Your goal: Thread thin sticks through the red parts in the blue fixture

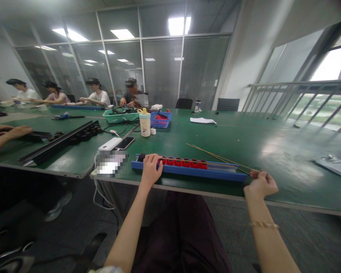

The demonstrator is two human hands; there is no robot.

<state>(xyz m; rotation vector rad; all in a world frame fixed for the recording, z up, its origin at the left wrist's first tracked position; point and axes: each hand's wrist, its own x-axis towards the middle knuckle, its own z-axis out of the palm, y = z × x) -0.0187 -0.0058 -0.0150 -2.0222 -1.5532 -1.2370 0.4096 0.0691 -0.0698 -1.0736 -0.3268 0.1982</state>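
Note:
In front of me a blue channel (pixel 187 173) lies lengthwise near the table's front edge. Inside it sits a row of several red blocks (pixel 186 163), with a small black piece (pixel 141 157) at the left end. My left hand (pixel 151 168) is closed over the left part of the channel, its fingertips by the red blocks. Past the channel's right end, my right hand (pixel 262 185) pinches the end of a thin tan rod (pixel 233 164). Thin rods (pixel 206 152) also slant across the table behind the channel; which of them reach into the pinch I cannot tell.
Left of the channel lie a phone (pixel 125 143) and a white power bank (pixel 110 144) with cables. A cup (pixel 144 123), a green basket (pixel 121 116) and a blue basket (pixel 161 120) stand farther back. A clipboard (pixel 337 167) lies right. Co-workers sit along the left.

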